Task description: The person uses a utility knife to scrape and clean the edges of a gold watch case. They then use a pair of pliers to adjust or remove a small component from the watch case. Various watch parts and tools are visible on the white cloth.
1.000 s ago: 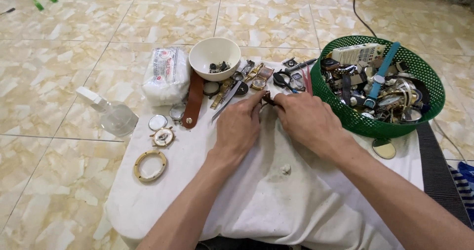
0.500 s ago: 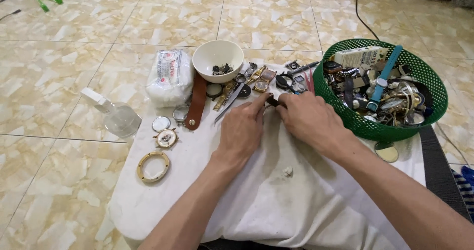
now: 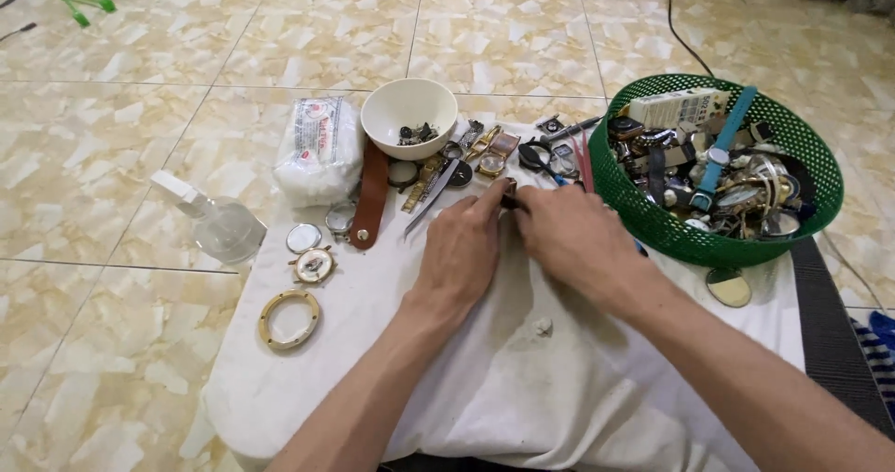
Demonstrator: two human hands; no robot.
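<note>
Both hands pinch one small dark part (image 3: 510, 199) between their fingertips, left hand (image 3: 463, 253) and right hand (image 3: 569, 239) meeting over the white cloth (image 3: 522, 388), probably to catch loose bits. Just beyond lie a knife (image 3: 431, 199) and watches (image 3: 494, 150); a green basket (image 3: 643, 215) sits right.

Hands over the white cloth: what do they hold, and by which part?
Both hands, left and right, pinch a small dark object at their fingertips; what it is and where it is gripped cannot be told.
</note>
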